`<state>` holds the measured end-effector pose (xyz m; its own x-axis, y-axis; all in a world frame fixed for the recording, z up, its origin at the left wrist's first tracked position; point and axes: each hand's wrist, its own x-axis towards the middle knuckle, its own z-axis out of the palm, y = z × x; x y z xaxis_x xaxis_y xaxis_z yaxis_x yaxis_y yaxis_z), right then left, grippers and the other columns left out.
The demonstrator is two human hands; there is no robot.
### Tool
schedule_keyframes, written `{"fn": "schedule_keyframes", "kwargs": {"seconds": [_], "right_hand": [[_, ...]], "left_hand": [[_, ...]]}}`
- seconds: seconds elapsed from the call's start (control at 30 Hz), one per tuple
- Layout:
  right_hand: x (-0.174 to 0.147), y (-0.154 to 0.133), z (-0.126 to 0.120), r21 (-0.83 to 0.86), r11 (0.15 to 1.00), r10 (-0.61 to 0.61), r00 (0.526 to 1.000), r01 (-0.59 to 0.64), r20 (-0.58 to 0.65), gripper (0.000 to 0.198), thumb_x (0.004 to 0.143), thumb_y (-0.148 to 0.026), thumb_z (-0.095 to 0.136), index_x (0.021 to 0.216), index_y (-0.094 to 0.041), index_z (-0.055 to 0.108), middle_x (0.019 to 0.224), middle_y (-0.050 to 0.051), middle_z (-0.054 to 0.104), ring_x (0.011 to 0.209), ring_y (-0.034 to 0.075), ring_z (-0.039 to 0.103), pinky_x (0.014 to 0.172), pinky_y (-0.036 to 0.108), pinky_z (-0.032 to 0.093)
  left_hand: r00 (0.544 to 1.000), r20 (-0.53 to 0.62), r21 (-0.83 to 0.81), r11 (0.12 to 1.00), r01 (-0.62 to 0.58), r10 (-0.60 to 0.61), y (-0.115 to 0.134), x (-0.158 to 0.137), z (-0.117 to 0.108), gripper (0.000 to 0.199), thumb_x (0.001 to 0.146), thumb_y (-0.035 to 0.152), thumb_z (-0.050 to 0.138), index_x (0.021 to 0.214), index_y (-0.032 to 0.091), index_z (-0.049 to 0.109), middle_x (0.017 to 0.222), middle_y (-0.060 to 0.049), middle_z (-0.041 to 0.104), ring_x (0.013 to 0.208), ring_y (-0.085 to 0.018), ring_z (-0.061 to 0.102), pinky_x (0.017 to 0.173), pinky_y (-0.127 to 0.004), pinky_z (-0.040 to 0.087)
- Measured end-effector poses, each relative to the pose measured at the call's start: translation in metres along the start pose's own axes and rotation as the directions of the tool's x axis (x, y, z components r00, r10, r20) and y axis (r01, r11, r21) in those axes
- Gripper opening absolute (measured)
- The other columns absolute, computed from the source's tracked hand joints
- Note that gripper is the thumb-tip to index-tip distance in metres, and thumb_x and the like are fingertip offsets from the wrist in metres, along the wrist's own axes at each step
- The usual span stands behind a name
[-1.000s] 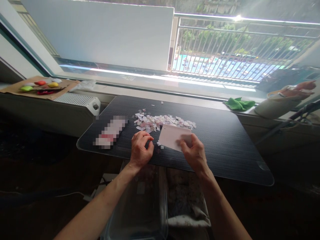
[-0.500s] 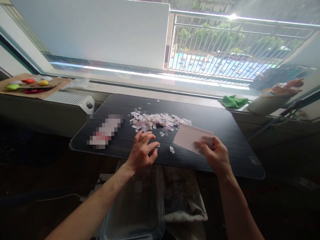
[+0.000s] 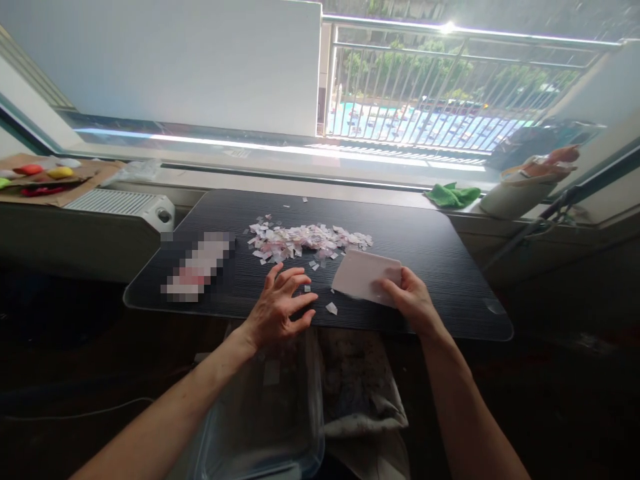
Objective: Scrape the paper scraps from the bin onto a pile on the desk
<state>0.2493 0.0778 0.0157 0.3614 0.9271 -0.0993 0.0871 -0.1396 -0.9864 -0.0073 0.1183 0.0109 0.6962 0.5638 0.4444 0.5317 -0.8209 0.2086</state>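
Note:
On the dark table [image 3: 400,227] lies a heap of small torn or cut paper scraps [image 3: 305,239], mostly white and pinkish. My right hand [image 3: 413,297] pinches the right end of a pale rectangular card [image 3: 365,273], thumb on top. The card is tilted, its left edge low beside the heap's right end. Left of it, my left hand [image 3: 283,303] is over the table's near edge with fingers spread and curved, nothing in them. A few loose scraps [image 3: 331,308] lie between the two hands.
Below the near edge stands a clear plastic bin [image 3: 313,400], beside a stained cloth bag [image 3: 360,380]. A blurred-out item [image 3: 200,267] lies on the table's left. A green cloth [image 3: 453,195] and a white pot [image 3: 515,193] are on the sill, a radiator [image 3: 120,203] at left.
The whole view has shifted slightly left. My right hand has brought the card closer to my left hand, whose fingers have spread wider. The loose scraps near the edge have shifted a little.

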Motion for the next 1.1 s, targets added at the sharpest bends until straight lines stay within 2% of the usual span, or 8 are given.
{"fn": "schedule_keyframes", "kwargs": {"seconds": [0.17,0.27,0.5,0.67,0.97,1.1], "right_hand": [[-0.004,-0.001,-0.008,-0.037,0.997,0.077,0.979,-0.071,0.189,0.027,0.062,-0.029,0.064,0.085,-0.018,0.055,0.077,-0.001,0.062,0.067,0.013,0.057,0.061,0.024,0.046],[-0.009,-0.003,-0.016,-0.03,0.993,0.114,0.961,-0.11,0.253,0.027,0.062,-0.029,0.064,0.085,-0.018,0.056,0.077,-0.001,0.062,0.067,0.013,0.057,0.062,0.024,0.047],[-0.007,-0.003,-0.013,-0.01,0.995,0.094,0.967,-0.095,0.237,0.029,0.062,-0.028,0.064,0.089,-0.018,0.056,0.078,-0.001,0.064,0.068,0.014,0.059,0.063,0.025,0.047],[-0.006,-0.005,-0.008,-0.024,0.995,0.103,0.947,-0.101,0.304,0.029,0.063,-0.029,0.063,0.089,-0.018,0.056,0.079,-0.001,0.063,0.069,0.014,0.059,0.063,0.025,0.047],[-0.02,-0.015,-0.024,-0.104,0.99,0.126,0.939,-0.097,0.319,0.028,0.063,-0.031,0.064,0.086,-0.018,0.056,0.076,-0.001,0.063,0.068,0.015,0.058,0.06,0.024,0.046],[-0.019,-0.016,-0.024,-0.056,0.994,0.102,0.95,-0.089,0.296,0.027,0.064,-0.031,0.064,0.086,-0.018,0.055,0.078,-0.001,0.063,0.069,0.014,0.059,0.064,0.025,0.047]], "left_hand": [[1.0,0.0,0.001,1.0,-0.001,0.001,-0.001,0.0,0.0,0.022,0.072,0.033,0.052,0.091,0.027,0.062,0.106,-0.003,0.052,0.114,-0.023,0.036,0.102,-0.05,0.012],[1.0,0.002,-0.004,1.0,0.003,-0.003,-0.001,-0.001,0.001,0.022,0.072,0.034,0.053,0.091,0.026,0.062,0.106,-0.003,0.052,0.114,-0.023,0.036,0.103,-0.049,0.013],[1.0,-0.002,0.008,1.0,0.007,-0.007,-0.002,-0.001,0.001,0.022,0.072,0.033,0.052,0.089,0.026,0.062,0.105,-0.003,0.053,0.114,-0.022,0.037,0.103,-0.048,0.014],[1.0,0.001,0.01,1.0,0.019,-0.019,-0.002,-0.001,0.001,0.022,0.072,0.032,0.052,0.089,0.025,0.062,0.105,-0.003,0.052,0.114,-0.023,0.037,0.103,-0.048,0.012],[0.999,0.0,-0.003,0.999,0.034,-0.034,-0.002,-0.001,0.002,0.023,0.071,0.032,0.052,0.091,0.025,0.061,0.105,-0.003,0.052,0.113,-0.023,0.037,0.102,-0.048,0.015],[0.999,-0.002,-0.004,0.999,0.032,-0.032,-0.002,-0.001,0.002,0.023,0.071,0.032,0.052,0.091,0.025,0.061,0.105,-0.003,0.053,0.114,-0.023,0.037,0.102,-0.048,0.016]]}}
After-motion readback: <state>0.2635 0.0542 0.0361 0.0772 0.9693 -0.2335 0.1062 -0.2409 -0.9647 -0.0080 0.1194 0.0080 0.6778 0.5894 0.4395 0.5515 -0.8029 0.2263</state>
